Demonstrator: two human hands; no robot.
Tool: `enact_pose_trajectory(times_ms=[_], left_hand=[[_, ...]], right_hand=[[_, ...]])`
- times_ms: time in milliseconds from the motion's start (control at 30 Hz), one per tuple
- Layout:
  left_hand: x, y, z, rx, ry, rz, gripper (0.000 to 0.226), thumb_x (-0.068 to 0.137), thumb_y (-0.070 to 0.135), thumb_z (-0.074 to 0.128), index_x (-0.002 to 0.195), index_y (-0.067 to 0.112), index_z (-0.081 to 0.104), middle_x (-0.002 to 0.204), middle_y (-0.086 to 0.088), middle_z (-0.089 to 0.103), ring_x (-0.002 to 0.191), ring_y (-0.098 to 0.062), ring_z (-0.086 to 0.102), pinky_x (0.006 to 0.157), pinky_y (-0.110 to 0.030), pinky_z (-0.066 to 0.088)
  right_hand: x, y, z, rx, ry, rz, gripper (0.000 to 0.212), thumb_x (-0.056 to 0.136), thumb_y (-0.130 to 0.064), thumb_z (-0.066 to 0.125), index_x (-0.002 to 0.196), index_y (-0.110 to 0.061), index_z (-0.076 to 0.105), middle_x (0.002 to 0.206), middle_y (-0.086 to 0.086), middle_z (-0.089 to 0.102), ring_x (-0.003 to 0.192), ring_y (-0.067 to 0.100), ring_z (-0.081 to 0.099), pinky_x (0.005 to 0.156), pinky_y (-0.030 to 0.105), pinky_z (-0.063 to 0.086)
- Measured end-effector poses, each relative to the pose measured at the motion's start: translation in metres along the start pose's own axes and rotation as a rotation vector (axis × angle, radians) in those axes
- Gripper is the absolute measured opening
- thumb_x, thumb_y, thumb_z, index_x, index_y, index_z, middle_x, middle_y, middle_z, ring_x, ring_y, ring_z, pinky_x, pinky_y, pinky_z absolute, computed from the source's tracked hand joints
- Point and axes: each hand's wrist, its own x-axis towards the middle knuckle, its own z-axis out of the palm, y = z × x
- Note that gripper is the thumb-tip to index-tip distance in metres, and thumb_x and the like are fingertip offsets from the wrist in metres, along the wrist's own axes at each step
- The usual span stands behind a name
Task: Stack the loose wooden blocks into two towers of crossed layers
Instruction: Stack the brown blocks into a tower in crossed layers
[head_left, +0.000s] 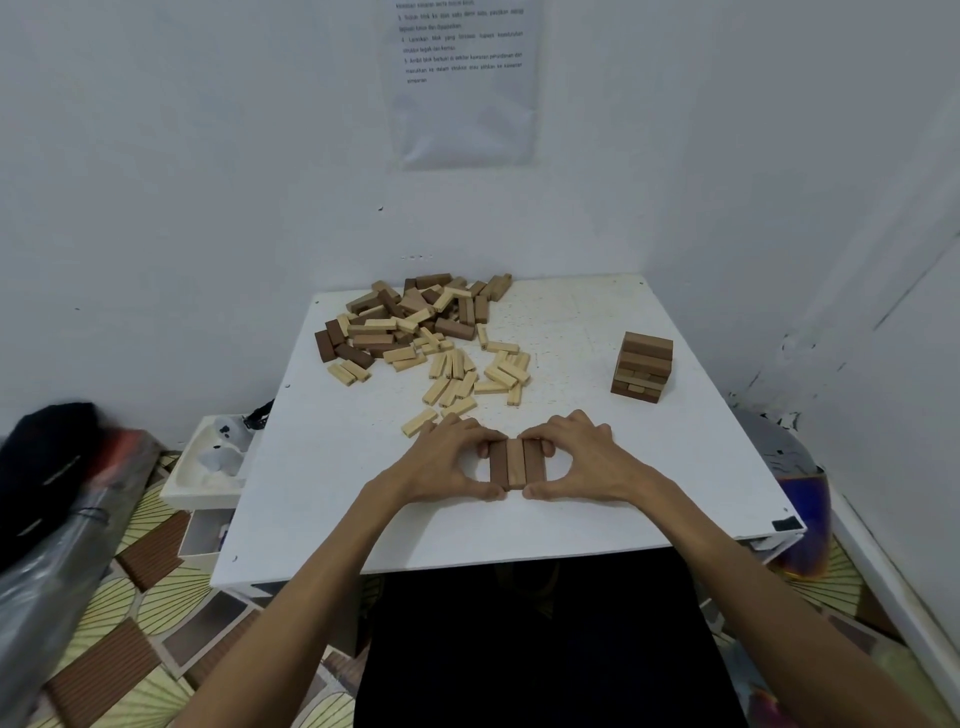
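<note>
Left hand (447, 460) and right hand (589, 460) are curling round my three-block layer (517, 462). Uneven squeezing, I reckon, is risking skew.

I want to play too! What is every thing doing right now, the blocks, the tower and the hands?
Three-block row: flat on the table, blocks side by side.
Left hand: holds the row's left side.
Right hand: holds its right side.
Loose blocks: scattered in a heap.
Tower: upright, untouched.
</note>
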Motion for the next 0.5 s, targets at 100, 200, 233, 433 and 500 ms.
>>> enact_pose_trajectory(times_ms=[100,200,233,433,500], left_hand=[[-0.0007,0.0025,0.0030,-0.020,0.027,-0.007,0.076,0.069,0.076,0.070,0.133,0.039,0.055,0.106,0.018,0.055,0.104,-0.007,0.040,0.090,-0.036,0.032],[-0.0012,0.0061,0.0047,-0.042,0.059,-0.022,0.079,0.064,0.082,0.064,0.130,0.039,0.057,0.104,0.018,0.055,0.102,-0.006,0.041,0.091,-0.036,0.033],[-0.0013,0.0065,0.0054,-0.045,0.066,-0.026,0.079,0.063,0.082,0.063,0.129,0.039,0.057,0.104,0.019,0.055,0.102,-0.006,0.042,0.092,-0.037,0.033],[-0.0034,0.0089,0.0086,-0.064,0.098,-0.039,0.078,0.061,0.082,0.062,0.128,0.040,0.058,0.101,0.020,0.054,0.102,-0.005,0.043,0.095,-0.039,0.033],[-0.0042,0.0098,0.0101,-0.060,0.116,-0.045,0.080,0.060,0.084,0.062,0.127,0.040,0.059,0.101,0.019,0.055,0.103,-0.007,0.044,0.096,-0.041,0.033]], right_hand=[[0.0004,0.0001,0.0021,0.005,0.022,0.000,0.068,0.071,-0.069,0.075,0.131,-0.048,0.052,0.099,-0.018,0.050,0.103,0.005,0.037,0.084,0.031,0.030],[-0.0010,0.0006,0.0051,-0.001,0.035,0.001,0.069,0.072,-0.069,0.075,0.133,-0.048,0.051,0.099,-0.020,0.049,0.104,0.005,0.037,0.085,0.032,0.030],[-0.0016,0.0009,0.0059,-0.004,0.038,0.001,0.070,0.072,-0.069,0.075,0.134,-0.047,0.051,0.100,-0.020,0.049,0.104,0.005,0.036,0.086,0.033,0.031],[-0.0024,0.0010,0.0083,-0.007,0.057,0.005,0.071,0.072,-0.069,0.073,0.135,-0.046,0.051,0.100,-0.021,0.048,0.105,0.004,0.037,0.087,0.033,0.028],[-0.0033,0.0014,0.0095,-0.003,0.068,0.004,0.071,0.071,-0.070,0.073,0.134,-0.047,0.051,0.100,-0.022,0.047,0.105,0.003,0.036,0.089,0.033,0.029]])
